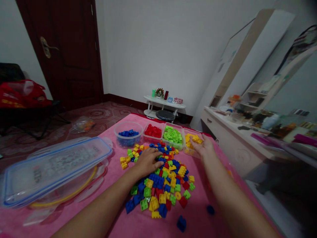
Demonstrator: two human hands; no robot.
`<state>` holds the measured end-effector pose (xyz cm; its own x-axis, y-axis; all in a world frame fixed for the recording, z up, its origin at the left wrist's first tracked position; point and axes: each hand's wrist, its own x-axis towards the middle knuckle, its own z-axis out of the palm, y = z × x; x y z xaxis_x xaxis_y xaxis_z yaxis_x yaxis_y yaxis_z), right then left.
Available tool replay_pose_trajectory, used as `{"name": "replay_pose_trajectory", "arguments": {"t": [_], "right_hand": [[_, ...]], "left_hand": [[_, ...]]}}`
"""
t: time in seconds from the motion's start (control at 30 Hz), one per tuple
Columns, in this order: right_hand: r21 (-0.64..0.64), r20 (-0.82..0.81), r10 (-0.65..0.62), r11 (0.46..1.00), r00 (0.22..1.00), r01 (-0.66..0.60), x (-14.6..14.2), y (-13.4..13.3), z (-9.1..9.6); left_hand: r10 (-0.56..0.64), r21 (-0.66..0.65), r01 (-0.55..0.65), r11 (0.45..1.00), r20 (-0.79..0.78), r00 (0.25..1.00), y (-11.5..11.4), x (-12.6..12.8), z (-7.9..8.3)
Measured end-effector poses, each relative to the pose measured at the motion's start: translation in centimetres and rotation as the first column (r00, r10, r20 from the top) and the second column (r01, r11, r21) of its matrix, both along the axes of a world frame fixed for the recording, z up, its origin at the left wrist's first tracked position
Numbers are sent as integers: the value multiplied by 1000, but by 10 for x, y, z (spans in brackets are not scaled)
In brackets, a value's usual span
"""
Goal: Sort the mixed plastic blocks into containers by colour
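A heap of mixed colored toy bricks (164,180) lies on a pink cloth (119,185). My left hand (147,161) rests on the heap's far left part, fingers curled onto the bricks. My right hand (204,145) reaches over the clear tub of yellow bricks (191,140), with fingers bent around a yellow brick (198,140). Beside that tub stand a tub of green bricks (172,135), a tub of red bricks (153,131) and a round bowl of blue bricks (128,134).
Large clear box lids with blue rims (53,167) lie stacked at the left. Loose blue bricks (181,223) sit near the front. A white dresser (235,138) stands right, a small white table (163,102) and a dark door (65,53) behind.
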<state>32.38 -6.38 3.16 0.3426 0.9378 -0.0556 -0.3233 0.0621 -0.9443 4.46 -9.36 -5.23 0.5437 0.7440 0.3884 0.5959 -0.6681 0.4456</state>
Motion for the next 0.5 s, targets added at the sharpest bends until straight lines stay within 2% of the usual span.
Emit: {"name": "replay_pose_trajectory", "arguments": {"t": [0.1, 0.2, 0.27, 0.33, 0.37, 0.4, 0.43, 0.5], "right_hand": [[-69, 199, -133, 986, 971, 150, 15, 13, 21], [-60, 362, -177, 975, 915, 212, 11, 5, 24], [-46, 430, -148, 981, 891, 186, 0, -7, 16], [-65, 560, -5, 997, 829, 51, -12, -22, 3], [-99, 657, 90, 995, 749, -33, -18, -30, -5], [-146, 760, 173, 985, 627, -94, -22, -38, -13], [-197, 851, 228, 974, 473, -113, -25, -45, -20], [-271, 944, 274, 962, 182, -43, -29, -57, -33]], "left_hand": [[6, -7, -6, 1000, -13, 1000, -1, 0, 1], [8, -15, -8, 1000, -7, 1000, 0, 0, 1], [10, -17, -10, 1000, -2, 1000, 0, 0, 1], [15, -13, -15, 1000, 1, 1000, -1, 0, 1], [18, -9, -18, 1000, 2, 1000, -1, 0, 1], [19, -5, -19, 1000, 1, 1000, -1, 0, 1], [20, -3, -20, 1000, -2, 1000, -2, 0, 1], [21, -5, -21, 1000, -8, 1000, -2, 0, 1]]}}
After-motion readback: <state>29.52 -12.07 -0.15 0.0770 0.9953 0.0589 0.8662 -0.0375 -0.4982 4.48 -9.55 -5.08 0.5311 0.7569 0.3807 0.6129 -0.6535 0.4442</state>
